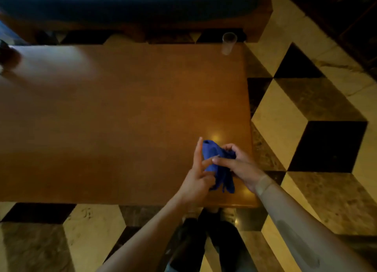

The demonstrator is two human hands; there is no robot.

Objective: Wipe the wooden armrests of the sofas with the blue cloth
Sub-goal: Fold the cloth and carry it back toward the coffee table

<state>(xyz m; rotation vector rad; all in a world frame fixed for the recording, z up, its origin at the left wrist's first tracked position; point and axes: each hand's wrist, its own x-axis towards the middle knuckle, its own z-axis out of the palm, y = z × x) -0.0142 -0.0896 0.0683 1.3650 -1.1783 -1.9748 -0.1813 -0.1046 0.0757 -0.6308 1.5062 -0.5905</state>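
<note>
Both forearms reach forward from the bottom of the view and meet over the near right corner of the wooden worktop (pixel 122 108), where the blue cloth (pixel 219 165) is bunched between the two hands, just above the surface. The left hand (pixel 199 180) comes up from the lower left with its wrist bent slightly inward; its index finger stands straight and points away from the person along the cloth's left edge, a second finger lies across the fabric, and the remaining fingers are curled in against the cloth's lower part. The right hand (pixel 238 163) comes in from the lower right, back of the hand uppermost, its fingers curled over the top of the cloth and gripping it, with one finger stretched leftward to touch the left hand's finger. A clear plastic cup (pixel 228 43) stands at the far right corner of the worktop, well apart from the hands. Beyond it lies a blue sofa (pixel 130 4) with a wooden frame. The floor (pixel 306 100) is tiled in cream, brown and black.
</note>
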